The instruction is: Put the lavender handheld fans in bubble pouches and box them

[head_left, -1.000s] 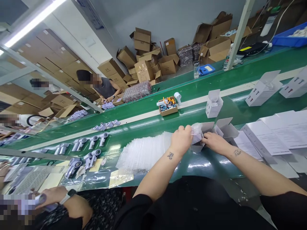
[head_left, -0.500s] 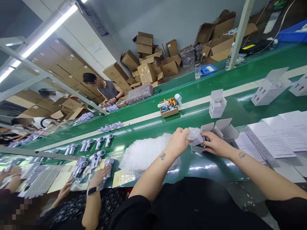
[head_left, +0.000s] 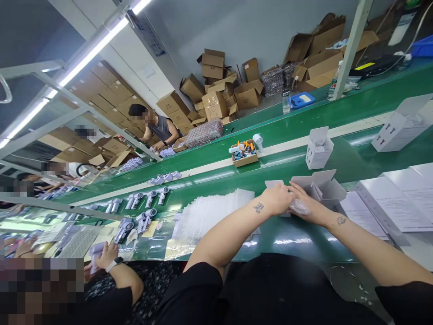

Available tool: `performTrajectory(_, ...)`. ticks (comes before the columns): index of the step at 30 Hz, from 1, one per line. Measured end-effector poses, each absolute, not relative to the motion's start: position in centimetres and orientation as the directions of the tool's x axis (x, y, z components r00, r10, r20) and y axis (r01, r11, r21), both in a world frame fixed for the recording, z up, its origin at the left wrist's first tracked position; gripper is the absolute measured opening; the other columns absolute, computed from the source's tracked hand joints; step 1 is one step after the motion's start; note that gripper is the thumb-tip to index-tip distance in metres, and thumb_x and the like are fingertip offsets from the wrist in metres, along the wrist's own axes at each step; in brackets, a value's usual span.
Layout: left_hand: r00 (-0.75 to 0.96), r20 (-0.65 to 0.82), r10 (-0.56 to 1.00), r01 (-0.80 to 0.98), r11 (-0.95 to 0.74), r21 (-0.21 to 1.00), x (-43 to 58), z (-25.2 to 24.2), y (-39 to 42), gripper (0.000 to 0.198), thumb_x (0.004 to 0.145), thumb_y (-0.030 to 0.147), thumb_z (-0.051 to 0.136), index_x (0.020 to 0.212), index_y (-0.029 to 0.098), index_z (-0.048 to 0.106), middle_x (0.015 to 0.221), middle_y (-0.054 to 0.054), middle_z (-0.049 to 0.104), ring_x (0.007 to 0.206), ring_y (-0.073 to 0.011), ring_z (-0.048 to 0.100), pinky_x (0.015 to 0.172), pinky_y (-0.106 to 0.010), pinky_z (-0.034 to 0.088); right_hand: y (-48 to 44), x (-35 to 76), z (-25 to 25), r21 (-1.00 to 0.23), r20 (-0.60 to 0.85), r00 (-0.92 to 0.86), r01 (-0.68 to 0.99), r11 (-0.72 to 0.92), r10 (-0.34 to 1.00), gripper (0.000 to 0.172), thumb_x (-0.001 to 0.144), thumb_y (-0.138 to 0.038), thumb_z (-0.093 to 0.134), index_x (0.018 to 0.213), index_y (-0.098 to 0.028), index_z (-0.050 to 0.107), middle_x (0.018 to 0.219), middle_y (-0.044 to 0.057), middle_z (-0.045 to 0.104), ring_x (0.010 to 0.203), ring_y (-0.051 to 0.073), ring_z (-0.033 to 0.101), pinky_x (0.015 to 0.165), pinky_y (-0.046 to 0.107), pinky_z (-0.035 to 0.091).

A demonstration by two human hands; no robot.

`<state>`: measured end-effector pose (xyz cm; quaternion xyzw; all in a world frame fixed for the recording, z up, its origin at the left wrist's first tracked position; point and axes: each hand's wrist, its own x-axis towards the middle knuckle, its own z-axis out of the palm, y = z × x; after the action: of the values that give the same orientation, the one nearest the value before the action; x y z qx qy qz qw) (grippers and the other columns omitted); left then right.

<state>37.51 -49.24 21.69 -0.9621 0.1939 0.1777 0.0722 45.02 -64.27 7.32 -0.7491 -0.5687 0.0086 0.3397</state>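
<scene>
A small item in a clear plastic bag [head_left: 299,207] is held between my two hands above the green belt. My left hand [head_left: 280,198] is closed, its fingertips pinching at the bag's upper end. From the other side my right hand [head_left: 313,208] curls around the bag, palm turned to it. What the bag contains cannot be made out. Just behind my right hand stands an open white carton [head_left: 333,192] with raised flaps. Another pale flap [head_left: 273,183] shows behind my left hand, its box mostly hidden.
Fanned clear plastic sleeves [head_left: 211,214] lie to the left. Printed white boxes [head_left: 389,198] are stacked at the right. Farther back are a parts box [head_left: 245,159], a white handheld fan [head_left: 257,141] and an open white box [head_left: 318,153]. A co-worker's hand [head_left: 108,256] holds a fan.
The bagged item has come lower, down against my right palm, and my hands have drawn together. The co-worker at left has lifted a fan. The whole view has shifted slightly.
</scene>
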Motion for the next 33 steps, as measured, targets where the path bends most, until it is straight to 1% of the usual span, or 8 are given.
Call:
performTrajectory(3, 0.851, -0.438, -0.291, -0.357, -0.931, -0.075, 37.6, 20.5, -48.1, 0.04, 0.082, 0.016, 0.054, 0.121, 0.011, 0.048, 0.11, -0.017, 0.057, 0.104, -0.0272, 0.054, 0.081, -0.037, 0.044, -65.4, 44.8, 7.2, -0.408, 0.387, 0.34, 0.897, -0.172, 0.857, 0.026, 0.084, -0.027, 0.059, 0.109, -0.024, 0.064, 0.152, 0.008, 0.023, 0.141, 0.034, 0.012, 0.109, 0.056, 0.027)
performTrajectory(7, 0.939, -0.148, -0.31, -0.327, -0.939, -0.108, 35.0, 18.1, -48.2, 0.03, 0.089, 0.016, 0.039, 0.117, 0.011, 0.049, 0.106, -0.014, 0.059, 0.099, -0.0248, 0.054, 0.082, -0.041, 0.041, -65.7, 44.2, 7.4, -0.275, 0.399, 0.318, 0.936, -0.219, 0.86, 0.029, 0.081, -0.027, 0.061, 0.111, -0.024, 0.062, 0.144, 0.011, 0.039, 0.136, 0.036, 0.025, 0.106, 0.061, 0.024)
performTrajectory(13, 0.946, -0.154, -0.285, -0.305, -0.944, -0.124, 33.4, 14.8, -48.8, 0.022, 0.089, 0.016, 0.041, 0.097, 0.014, 0.062, 0.097, -0.011, 0.065, 0.12, -0.0333, 0.04, 0.096, -0.055, 0.029, -64.5, 43.6, 10.1, -0.127, 0.307, 0.327, 0.945, -0.302, 0.894, 0.019, 0.072, -0.019, 0.068, 0.09, -0.019, 0.064, 0.131, 0.016, 0.051, 0.121, 0.038, 0.04, 0.095, 0.054, 0.035)
performTrajectory(18, 0.986, -0.007, -0.165, -0.16, -0.964, 0.213, 30.5, 17.0, -46.1, 0.025, 0.09, 0.035, 0.05, 0.107, 0.023, 0.063, 0.106, -0.007, 0.066, 0.121, -0.0299, 0.042, 0.1, -0.054, 0.029, -62.9, 43.2, 11.9, -0.062, 0.262, 0.236, 0.972, -0.228, 0.936, 0.023, 0.069, -0.02, 0.069, 0.092, -0.02, 0.062, 0.112, 0.013, 0.06, 0.108, 0.034, 0.047, 0.086, 0.048, 0.04)
performTrajectory(21, 0.996, 0.031, 0.078, 0.038, -0.752, 0.658, 26.5, 18.8, -42.9, 0.023, 0.087, 0.036, 0.055, 0.103, 0.023, 0.066, 0.102, -0.004, 0.069, 0.103, -0.0211, 0.056, 0.096, -0.039, 0.04, -61.7, 42.6, 13.4, -0.052, 0.247, 0.092, 0.995, -0.082, 0.965, 0.02, 0.069, -0.02, 0.068, 0.088, -0.019, 0.061, 0.111, 0.014, 0.058, 0.11, 0.034, 0.046, 0.085, 0.045, 0.041)
performTrajectory(24, 0.898, -0.042, 0.439, 0.213, -0.349, 0.913, 21.8, 19.6, -38.9, 0.019, 0.084, 0.033, 0.058, 0.087, 0.019, 0.069, 0.091, -0.005, 0.071, 0.089, -0.0176, 0.062, 0.085, -0.031, 0.046, -60.0, 43.5, 15.9, -0.054, 0.23, 0.021, 0.999, -0.009, 0.973, 0.018, 0.068, -0.022, 0.068, 0.085, -0.02, 0.061, 0.106, 0.015, 0.058, 0.109, 0.035, 0.047, 0.084, 0.047, 0.042)
performTrajectory(28, 0.581, -0.072, 0.811, 0.088, 0.026, 0.996, 15.4, 18.9, -34.0, 0.021, 0.076, 0.037, 0.067, 0.075, 0.015, 0.067, 0.075, -0.004, 0.067, 0.076, -0.0151, 0.061, 0.074, -0.027, 0.047, -57.0, 49.4, 18.6, -0.149, 0.263, 0.045, 0.989, -0.005, 0.964, 0.027, 0.067, -0.043, 0.072, 0.081, -0.022, 0.063, 0.103, 0.015, 0.06, 0.099, 0.034, 0.053, 0.08, 0.049, 0.045)
performTrajectory(33, 0.121, -0.267, 0.956, -0.123, 0.282, 0.952, 8.2, 16.1, -29.4, 0.034, 0.06, 0.041, 0.075, 0.074, 0.014, 0.061, 0.066, -0.002, 0.06, 0.063, -0.0114, 0.058, 0.058, -0.021, 0.043, -51.6, 58.4, 16.0, -0.33, 0.457, 0.143, 0.944, 0.018, 0.878, 0.068, 0.052, -0.086, 0.052, 0.049, -0.019, 0.061, 0.074, 0.02, 0.062, 0.058, 0.021, 0.058, 0.054, 0.041, 0.043)
